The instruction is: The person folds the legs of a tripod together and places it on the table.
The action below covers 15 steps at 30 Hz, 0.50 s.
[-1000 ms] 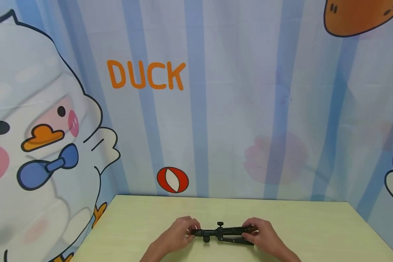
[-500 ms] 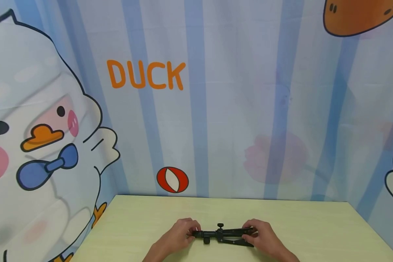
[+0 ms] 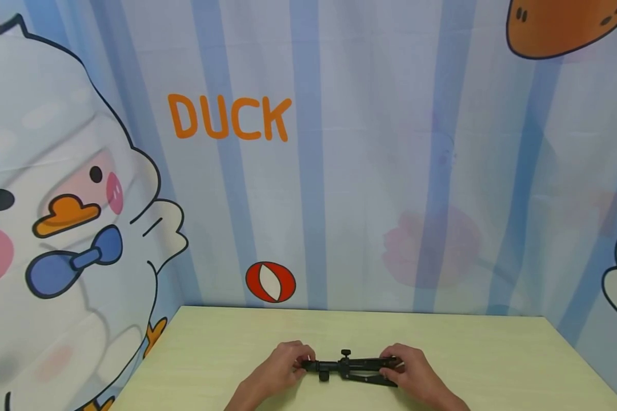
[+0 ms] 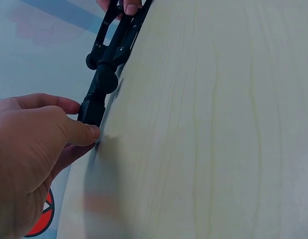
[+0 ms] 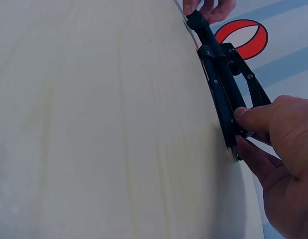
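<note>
A small black tripod lies sideways between the two hands, close over the table, its legs near each other and pointing right. My left hand pinches the head end; in the left wrist view its thumb presses one side of the black end piece. My right hand holds the leg ends at the right. Seen from the right wrist, thumb and fingers grip one leg low down, while another leg stands slightly apart. A round knob sticks up from the middle, and a second knob hangs below near the head.
The pale wood-grain table reaches back to a striped blue and white curtain. A large printed duck covers the curtain on the left, and a printed red and white ball shows just above the table's back edge.
Tripod and hands sit a touch lower in the head view than one second ago. The hold of both hands looks the same.
</note>
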Each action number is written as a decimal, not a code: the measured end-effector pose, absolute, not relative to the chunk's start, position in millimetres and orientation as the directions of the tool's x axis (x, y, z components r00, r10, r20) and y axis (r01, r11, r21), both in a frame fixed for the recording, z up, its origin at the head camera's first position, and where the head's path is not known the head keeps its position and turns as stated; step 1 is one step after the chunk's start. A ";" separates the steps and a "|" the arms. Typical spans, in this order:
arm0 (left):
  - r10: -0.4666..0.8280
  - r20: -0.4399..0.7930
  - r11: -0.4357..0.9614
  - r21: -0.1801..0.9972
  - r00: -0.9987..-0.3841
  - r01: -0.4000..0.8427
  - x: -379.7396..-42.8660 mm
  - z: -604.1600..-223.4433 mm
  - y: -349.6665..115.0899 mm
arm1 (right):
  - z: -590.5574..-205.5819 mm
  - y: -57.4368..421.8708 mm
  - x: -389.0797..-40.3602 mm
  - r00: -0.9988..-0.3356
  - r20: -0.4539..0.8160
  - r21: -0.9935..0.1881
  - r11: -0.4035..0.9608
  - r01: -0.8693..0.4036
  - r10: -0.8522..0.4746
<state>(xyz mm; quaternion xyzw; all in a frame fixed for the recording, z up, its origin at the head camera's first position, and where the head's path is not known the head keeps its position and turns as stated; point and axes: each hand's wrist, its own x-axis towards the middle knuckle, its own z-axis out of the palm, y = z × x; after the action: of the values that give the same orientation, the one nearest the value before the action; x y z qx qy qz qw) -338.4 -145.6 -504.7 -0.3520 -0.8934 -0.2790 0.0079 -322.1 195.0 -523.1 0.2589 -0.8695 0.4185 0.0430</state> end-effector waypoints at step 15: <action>0.617 0.152 0.621 0.509 -0.773 0.596 -334.2 -493.9 -153.2 | -508.8 202.9 -325.7 -0.864 0.221 -0.719 0.523 -0.458 -0.453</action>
<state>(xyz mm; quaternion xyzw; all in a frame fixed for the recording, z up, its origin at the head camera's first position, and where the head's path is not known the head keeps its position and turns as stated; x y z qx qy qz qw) -334.2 -153.2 -493.9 -0.3367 -0.9001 -0.2758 -0.0188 -325.7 202.9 -508.8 0.2610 -0.8726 0.4129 0.0031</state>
